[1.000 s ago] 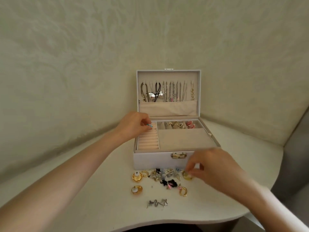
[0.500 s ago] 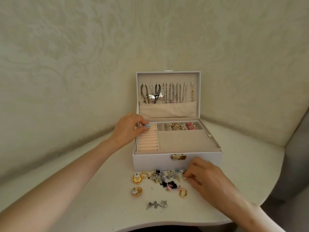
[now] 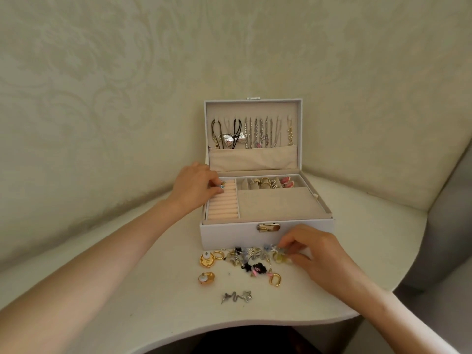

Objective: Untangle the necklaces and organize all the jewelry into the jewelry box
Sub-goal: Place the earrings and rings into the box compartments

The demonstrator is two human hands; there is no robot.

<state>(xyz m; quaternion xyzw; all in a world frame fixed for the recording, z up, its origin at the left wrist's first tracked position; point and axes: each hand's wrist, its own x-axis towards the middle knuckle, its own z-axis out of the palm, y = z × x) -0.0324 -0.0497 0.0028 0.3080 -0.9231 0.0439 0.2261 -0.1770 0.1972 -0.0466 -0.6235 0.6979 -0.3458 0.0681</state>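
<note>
The white jewelry box (image 3: 229,235) stands open on the table, with several necklaces (image 3: 258,132) hanging inside its raised lid. My left hand (image 3: 195,189) rests at the far end of the peach ring rolls (image 3: 224,204) and pinches a small blue ring (image 3: 222,185) against them. Loose jewelry (image 3: 249,259) lies in front of the box: gold hoops, dark flowers, silver pieces. My right hand (image 3: 314,254) reaches into the right end of this pile, its fingertips pinching a yellowish ring (image 3: 280,258).
Rings and pink pieces fill the small back compartments (image 3: 270,184); the large beige tray (image 3: 278,204) beside the rolls holds nothing. A silver star clip (image 3: 237,297) lies nearest the curved table edge (image 3: 255,324). Walls close in behind and at the right.
My left hand has pushed the blue ring down onto the ring rolls. My right hand has shifted slightly within the right end of the pile and closed on the yellowish ring.
</note>
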